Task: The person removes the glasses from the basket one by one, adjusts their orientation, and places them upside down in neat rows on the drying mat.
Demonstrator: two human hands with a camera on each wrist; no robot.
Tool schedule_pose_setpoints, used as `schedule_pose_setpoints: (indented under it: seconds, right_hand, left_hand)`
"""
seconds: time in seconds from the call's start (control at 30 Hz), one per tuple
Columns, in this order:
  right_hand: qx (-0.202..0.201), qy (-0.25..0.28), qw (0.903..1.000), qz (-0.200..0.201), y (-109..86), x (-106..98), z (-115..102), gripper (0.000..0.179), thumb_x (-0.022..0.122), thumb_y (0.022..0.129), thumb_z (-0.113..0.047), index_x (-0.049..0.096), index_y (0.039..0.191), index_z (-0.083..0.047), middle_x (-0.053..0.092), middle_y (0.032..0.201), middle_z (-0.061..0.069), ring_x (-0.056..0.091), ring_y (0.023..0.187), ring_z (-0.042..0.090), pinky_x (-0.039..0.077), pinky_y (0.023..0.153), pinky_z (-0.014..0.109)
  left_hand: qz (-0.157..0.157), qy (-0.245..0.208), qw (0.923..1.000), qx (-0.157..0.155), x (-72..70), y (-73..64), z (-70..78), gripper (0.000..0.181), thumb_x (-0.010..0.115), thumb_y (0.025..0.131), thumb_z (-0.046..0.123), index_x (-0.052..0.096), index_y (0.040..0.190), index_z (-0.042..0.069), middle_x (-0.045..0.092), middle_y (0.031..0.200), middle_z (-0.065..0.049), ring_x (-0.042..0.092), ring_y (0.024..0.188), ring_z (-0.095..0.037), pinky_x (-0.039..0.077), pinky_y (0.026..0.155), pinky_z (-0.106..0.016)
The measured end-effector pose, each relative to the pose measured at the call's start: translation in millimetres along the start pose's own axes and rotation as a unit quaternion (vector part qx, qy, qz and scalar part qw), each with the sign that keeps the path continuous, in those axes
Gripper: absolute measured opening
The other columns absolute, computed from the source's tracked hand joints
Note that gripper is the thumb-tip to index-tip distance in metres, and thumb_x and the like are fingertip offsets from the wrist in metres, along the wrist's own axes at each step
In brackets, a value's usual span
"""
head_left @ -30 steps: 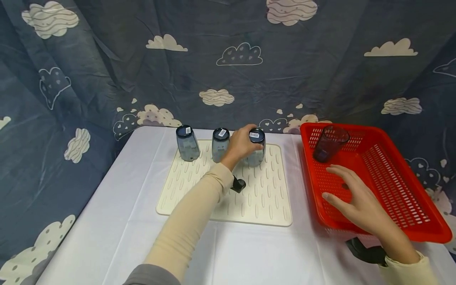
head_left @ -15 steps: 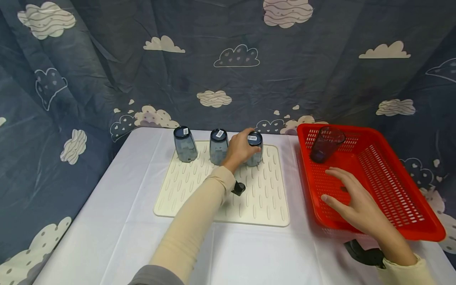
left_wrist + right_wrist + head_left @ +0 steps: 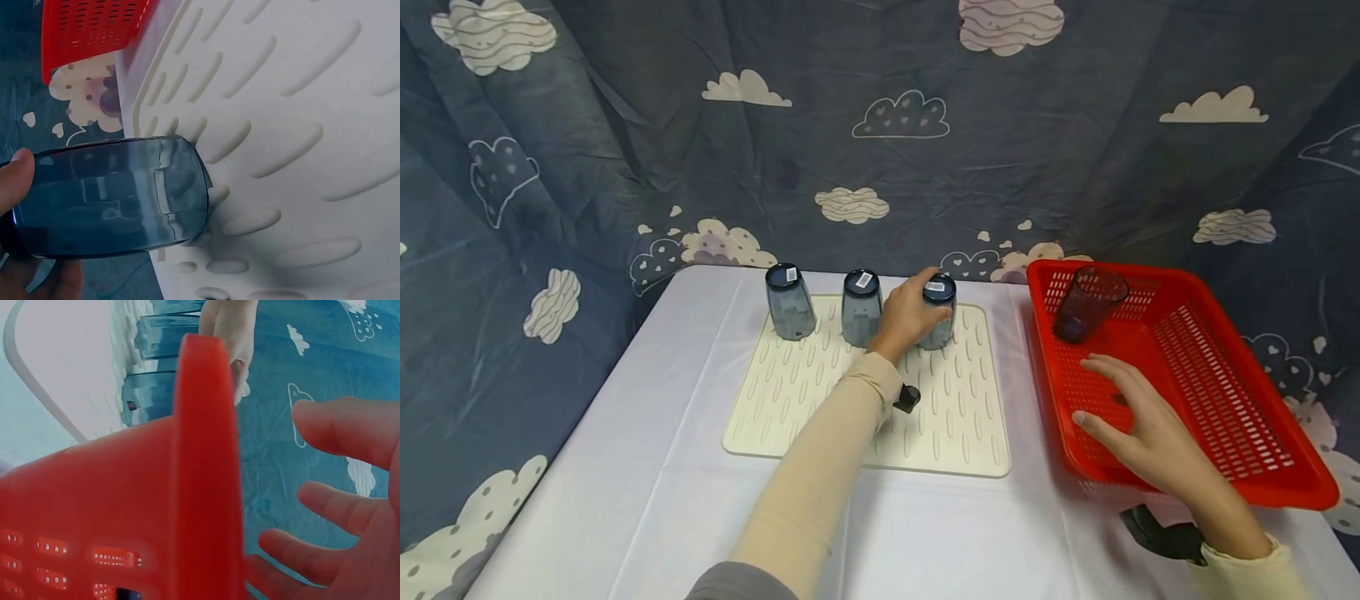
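My left hand [image 3: 907,317] grips a blue-tinted drinking glass [image 3: 112,194] near its base. That glass stands upside down, rim down, toward the back right of a cream ribbed drying mat [image 3: 940,417]. To its left are two more upturned glasses: one [image 3: 861,310] close beside the hand and another [image 3: 791,304] at the mat's back left corner. My right hand [image 3: 1150,429] hovers over the near left part of a red plastic basket [image 3: 1210,333], fingers spread and holding nothing. Inside the basket, at its far left, a dark glass [image 3: 1086,304] leans at a tilt.
A white cloth [image 3: 955,533] covers the table. Behind it hangs a dark blue curtain [image 3: 820,158] with cloud prints, close to the table's back edge. The basket's raised wall [image 3: 209,475] stands high in front of the right wrist camera.
The head view has shifted slightly. My left hand stays on the same glass, and my right hand keeps its place over the basket.
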State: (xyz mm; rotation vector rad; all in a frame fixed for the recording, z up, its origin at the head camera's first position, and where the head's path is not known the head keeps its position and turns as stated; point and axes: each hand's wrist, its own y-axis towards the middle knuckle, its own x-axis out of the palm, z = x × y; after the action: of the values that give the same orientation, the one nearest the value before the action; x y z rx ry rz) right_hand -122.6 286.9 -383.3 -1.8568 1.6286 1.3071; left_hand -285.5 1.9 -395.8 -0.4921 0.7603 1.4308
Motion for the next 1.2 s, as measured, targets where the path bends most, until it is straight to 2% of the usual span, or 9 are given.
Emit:
schedule_pose_setpoints:
  seconds: [0.2,0.4,0.7,0.8,0.9,1.03,1.07,1.2]
  right_hand:
    - [0.000,0.004,1.0000,-0.004,-0.1,1.2,-0.1,0.070,0.079,0.084,-0.019,0.046,0.145,-0.011,0.046,0.146,0.020,0.044,0.117,0.029,0.026,0.089,-0.006]
    - [-0.004,0.004,1.0000,-0.005,-0.2,1.5,-0.7,0.069,0.079,0.084,-0.019,0.046,0.144,-0.010,0.046,0.145,0.020,0.045,0.116,0.029,0.027,0.089,-0.005]
    - [0.024,0.001,0.9995,-0.020,0.9,-4.7,-1.4,0.070,0.079,0.084,-0.023,0.045,0.145,-0.011,0.046,0.146,0.020,0.047,0.117,0.033,0.029,0.084,-0.004]
    - [0.022,0.000,0.9997,-0.012,0.9,-5.8,0.2,0.070,0.079,0.084,-0.022,0.046,0.145,-0.012,0.046,0.145,0.019,0.044,0.118,0.025,0.028,0.085,-0.004]
    - [0.007,0.004,1.0000,-0.002,1.4,-5.6,1.0,0.070,0.079,0.084,-0.019,0.046,0.145,-0.013,0.047,0.145,0.019,0.042,0.119,0.010,0.027,0.087,-0.005]
    - [-0.005,0.009,0.9999,0.006,2.4,-6.2,1.1,0.069,0.079,0.083,-0.017,0.048,0.144,-0.011,0.048,0.144,0.020,0.039,0.117,-0.006,0.026,0.088,-0.006]
    - [-0.003,0.008,0.9999,0.006,2.5,-6.6,1.2,0.069,0.080,0.083,-0.017,0.048,0.144,-0.011,0.048,0.144,0.020,0.039,0.116,-0.006,0.026,0.088,-0.006]
    - [-0.001,0.012,0.9999,0.009,2.8,-7.9,2.4,0.069,0.080,0.083,-0.017,0.048,0.143,-0.011,0.048,0.143,0.021,0.036,0.114,-0.013,0.026,0.087,-0.007]
  left_hand:
    - [-0.008,-0.005,0.9999,0.004,2.3,1.2,0.9,0.072,0.079,0.085,0.029,0.045,0.149,0.024,0.055,0.148,-0.005,0.055,0.133,-0.030,0.047,0.108,-0.044]
    - [-0.007,0.010,0.9999,-0.004,2.0,2.2,-0.8,0.072,0.078,0.086,0.032,0.044,0.149,0.030,0.055,0.148,-0.003,0.055,0.133,-0.029,0.048,0.107,-0.044]
    - [-0.009,-0.017,0.9998,0.002,2.4,3.5,-4.0,0.072,0.078,0.086,0.028,0.043,0.150,0.026,0.053,0.150,-0.004,0.051,0.136,-0.031,0.045,0.111,-0.042]
    - [-0.016,-0.018,0.9997,0.005,3.1,4.2,-2.8,0.074,0.077,0.087,0.028,0.041,0.151,0.024,0.050,0.152,-0.004,0.049,0.139,-0.032,0.043,0.113,-0.042]
    - [-0.028,-0.007,0.9996,-0.005,1.8,2.8,-0.5,0.078,0.075,0.089,0.030,0.035,0.155,0.025,0.045,0.156,-0.002,0.045,0.142,-0.030,0.040,0.116,-0.042]
    - [-0.047,0.010,0.9987,-0.015,-0.5,-0.2,2.4,0.086,0.073,0.091,0.033,0.023,0.159,0.019,0.036,0.161,-0.004,0.040,0.146,-0.027,0.037,0.118,-0.040]
    - [-0.050,0.014,0.9985,-0.015,-1.0,-1.1,2.9,0.087,0.072,0.091,0.033,0.020,0.160,0.017,0.034,0.162,-0.005,0.039,0.147,-0.027,0.037,0.119,-0.039]
    - [-0.056,0.031,0.9979,0.011,-4.0,-5.7,1.0,0.089,0.070,0.092,0.029,0.016,0.160,0.009,0.029,0.164,-0.009,0.038,0.147,-0.027,0.035,0.120,-0.037]
